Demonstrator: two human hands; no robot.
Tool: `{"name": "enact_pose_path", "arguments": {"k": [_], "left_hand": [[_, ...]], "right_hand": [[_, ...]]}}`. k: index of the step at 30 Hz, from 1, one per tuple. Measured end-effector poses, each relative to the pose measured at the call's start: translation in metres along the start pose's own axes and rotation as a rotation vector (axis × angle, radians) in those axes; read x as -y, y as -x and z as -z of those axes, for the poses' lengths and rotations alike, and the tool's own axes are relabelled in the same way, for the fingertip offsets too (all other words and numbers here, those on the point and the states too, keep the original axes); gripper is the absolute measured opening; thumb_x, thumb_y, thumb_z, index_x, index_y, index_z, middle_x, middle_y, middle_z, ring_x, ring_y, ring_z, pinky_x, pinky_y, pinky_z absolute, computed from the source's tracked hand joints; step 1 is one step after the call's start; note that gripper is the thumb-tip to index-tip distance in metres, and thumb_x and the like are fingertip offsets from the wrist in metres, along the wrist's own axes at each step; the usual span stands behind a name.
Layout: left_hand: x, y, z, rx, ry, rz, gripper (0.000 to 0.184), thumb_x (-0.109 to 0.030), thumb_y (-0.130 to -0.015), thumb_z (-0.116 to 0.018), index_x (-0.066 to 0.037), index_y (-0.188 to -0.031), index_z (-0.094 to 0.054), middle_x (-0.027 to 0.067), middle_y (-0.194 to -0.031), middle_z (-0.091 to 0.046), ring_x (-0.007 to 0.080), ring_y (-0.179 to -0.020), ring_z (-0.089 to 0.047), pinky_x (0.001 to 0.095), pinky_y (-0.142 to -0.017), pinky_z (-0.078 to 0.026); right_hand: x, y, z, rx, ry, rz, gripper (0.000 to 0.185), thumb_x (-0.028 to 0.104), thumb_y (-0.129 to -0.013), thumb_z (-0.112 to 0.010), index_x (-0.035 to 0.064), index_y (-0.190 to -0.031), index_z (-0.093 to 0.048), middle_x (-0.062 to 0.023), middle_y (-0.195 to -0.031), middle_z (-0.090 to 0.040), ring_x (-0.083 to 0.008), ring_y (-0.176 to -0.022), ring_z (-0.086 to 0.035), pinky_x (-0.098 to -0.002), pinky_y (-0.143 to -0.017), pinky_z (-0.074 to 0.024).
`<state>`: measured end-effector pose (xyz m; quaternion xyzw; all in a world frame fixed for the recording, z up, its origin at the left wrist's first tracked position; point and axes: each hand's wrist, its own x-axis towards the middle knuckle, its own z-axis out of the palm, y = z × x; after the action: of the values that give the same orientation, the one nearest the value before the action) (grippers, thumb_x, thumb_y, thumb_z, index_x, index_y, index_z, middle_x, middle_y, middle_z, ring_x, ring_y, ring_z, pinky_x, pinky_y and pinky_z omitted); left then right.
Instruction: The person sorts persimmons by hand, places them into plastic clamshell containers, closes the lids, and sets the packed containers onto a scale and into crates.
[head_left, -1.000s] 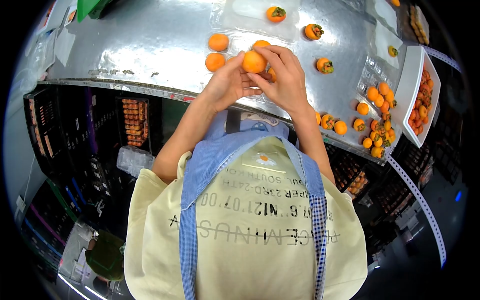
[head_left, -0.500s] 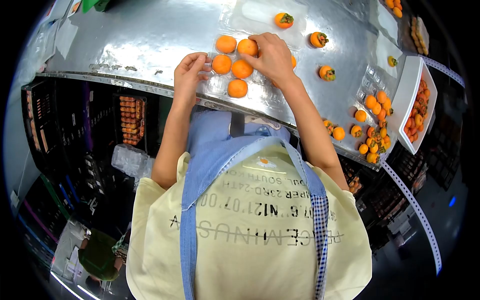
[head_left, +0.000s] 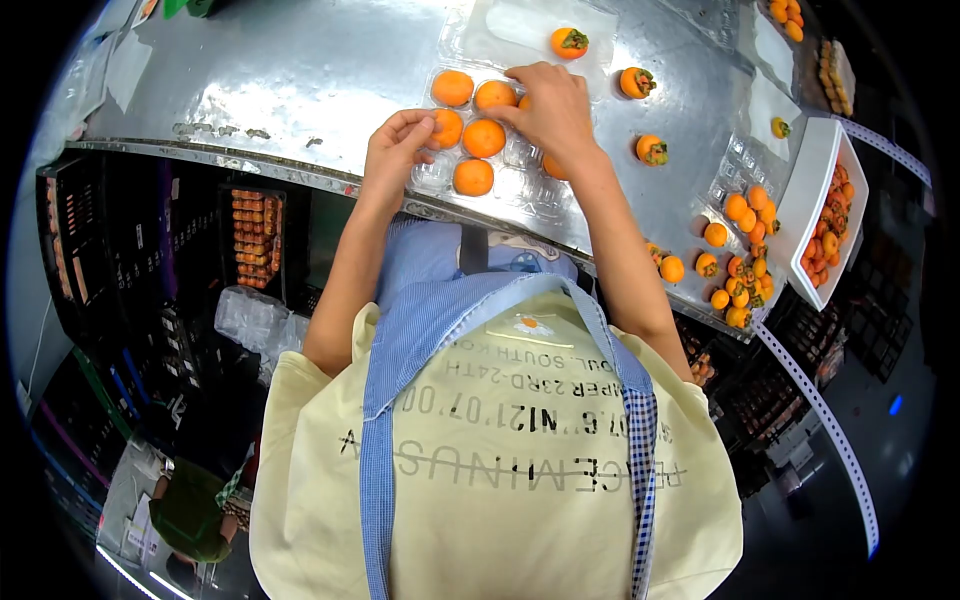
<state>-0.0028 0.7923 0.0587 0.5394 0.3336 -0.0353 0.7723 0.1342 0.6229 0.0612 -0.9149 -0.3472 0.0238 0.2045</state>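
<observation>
A clear plastic tray [head_left: 432, 176] with round pockets lies near the table edge and holds several orange persimmons, such as this persimmon [head_left: 483, 138]. My left hand [head_left: 395, 155] is at its left side, fingers loosely bent and apart, with the tips against the edge of a persimmon [head_left: 448, 128]. From the right, my right hand [head_left: 558, 112] curves over the tray. Its thumb and fingers are around a persimmon [head_left: 524, 102], mostly hidden by the hand. Another persimmon [head_left: 555, 167] shows partly below its wrist.
Loose persimmons with green calyxes, such as this persimmon [head_left: 636, 82], lie right of the tray on the metal table [head_left: 300, 60]. A pile of persimmons [head_left: 745, 285] sits beside a white bin [head_left: 812, 190] of more fruit. Dark crates stand below left, where another person [head_left: 195, 510] is visible.
My left hand has moved right, onto the edge of a persimmon in the tray. My right hand has shifted slightly right, uncovering more of the upper middle persimmon.
</observation>
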Motion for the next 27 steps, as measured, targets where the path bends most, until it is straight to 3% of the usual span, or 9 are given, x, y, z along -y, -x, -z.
{"name": "enact_pose_path", "arguments": {"k": [5,8,14,18,19,20,22,23,27], "left_hand": [[-0.002,0.002,0.001,-0.037,0.025,-0.021,0.018,-0.017,-0.089,-0.059,-0.006,-0.104,-0.062,0.0025,-0.092,-0.064,0.0071,-0.078,-0.056,0.022,-0.066,-0.046],[-0.006,0.001,-0.003,-0.031,0.03,-0.042,0.018,-0.016,-0.09,-0.058,-0.006,-0.103,-0.062,0.0032,-0.092,-0.064,0.0071,-0.077,-0.056,0.0217,-0.065,-0.046],[-0.01,0.001,-0.018,0.051,0.007,-0.132,0.021,-0.017,-0.09,-0.059,-0.003,-0.105,-0.06,0.0043,-0.09,-0.065,0.0089,-0.076,-0.058,0.0222,-0.065,-0.046],[-0.022,0.01,-0.039,0.254,0.004,-0.122,0.023,-0.019,-0.09,-0.058,-0.003,-0.107,-0.059,0.0059,-0.093,-0.066,0.0098,-0.08,-0.06,0.0227,-0.068,-0.048],[-0.026,0.012,-0.043,0.379,-0.041,-0.08,0.031,-0.022,-0.092,-0.055,-0.005,-0.118,-0.053,0.0083,-0.105,-0.063,0.0128,-0.091,-0.06,0.0265,-0.076,-0.049],[-0.03,0.017,-0.052,0.47,0.125,-0.027,0.034,-0.024,-0.093,-0.054,-0.005,-0.12,-0.051,0.0095,-0.109,-0.062,0.0144,-0.094,-0.06,0.0286,-0.078,-0.049],[-0.036,0.027,-0.069,0.649,0.456,0.083,0.04,-0.029,-0.094,-0.051,-0.004,-0.125,-0.048,0.0119,-0.116,-0.058,0.0176,-0.099,-0.059,0.0329,-0.083,-0.049],[-0.028,0.023,-0.067,0.788,0.553,0.108,0.047,-0.033,-0.096,-0.046,-0.003,-0.131,-0.04,0.0128,-0.125,-0.052,0.0211,-0.109,-0.055,0.0373,-0.09,-0.046],[-0.025,0.028,-0.074,0.816,0.639,0.108,0.049,-0.036,-0.096,-0.044,-0.002,-0.132,-0.038,0.0134,-0.124,-0.052,0.0234,-0.112,-0.054,0.0378,-0.093,-0.045]], "right_hand": [[-0.018,0.019,0.034,0.1,0.091,-0.07,0.043,0.034,-0.064,-0.076,0.013,-0.1,-0.066,-0.0036,-0.092,-0.062,-0.0229,-0.095,-0.054,-0.0386,-0.081,-0.0358],[-0.024,0.03,0.025,0.066,0.124,0.052,0.045,0.031,-0.065,-0.076,0.0137,-0.104,-0.064,-0.0038,-0.091,-0.061,-0.0227,-0.095,-0.054,-0.039,-0.082,-0.0361],[-0.018,0.033,0.025,-0.012,0.057,0.035,0.045,0.025,-0.065,-0.077,0.0103,-0.104,-0.061,-0.0065,-0.094,-0.06,-0.0233,-0.092,-0.056,-0.0385,-0.081,-0.0388],[-0.001,0.041,0.05,-0.085,-0.569,-0.159,0.05,0.021,-0.067,-0.077,0.0049,-0.109,-0.055,-0.0091,-0.103,-0.06,-0.0219,-0.1,-0.057,-0.0367,-0.083,-0.0441],[0.004,0.045,0.054,-0.114,-0.727,-0.154,0.051,0.02,-0.068,-0.077,0.0037,-0.11,-0.053,-0.0095,-0.106,-0.06,-0.0215,-0.103,-0.056,-0.0362,-0.084,-0.045],[0.008,0.05,0.058,-0.144,-0.885,-0.149,0.053,0.019,-0.069,-0.077,0.0025,-0.112,-0.052,-0.0099,-0.109,-0.06,-0.021,-0.105,-0.056,-0.0357,-0.086,-0.0458],[0.015,0.057,0.067,-0.118,-1.032,-0.115,0.059,0.01,-0.068,-0.078,0.0014,-0.117,-0.045,-0.0121,-0.118,-0.056,-0.0214,-0.114,-0.052,-0.0345,-0.093,-0.0438],[0.02,0.058,0.068,-0.139,-1.109,-0.102,0.06,0.008,-0.068,-0.077,0.0014,-0.117,-0.044,-0.0126,-0.119,-0.055,-0.0218,-0.114,-0.052,-0.0343,-0.094,-0.0437],[0.028,0.066,0.064,-0.188,-1.158,-0.056,0.063,0.003,-0.066,-0.077,0.0032,-0.119,-0.042,-0.0143,-0.121,-0.053,-0.0226,-0.117,-0.05,-0.034,-0.098,-0.0417]]}}
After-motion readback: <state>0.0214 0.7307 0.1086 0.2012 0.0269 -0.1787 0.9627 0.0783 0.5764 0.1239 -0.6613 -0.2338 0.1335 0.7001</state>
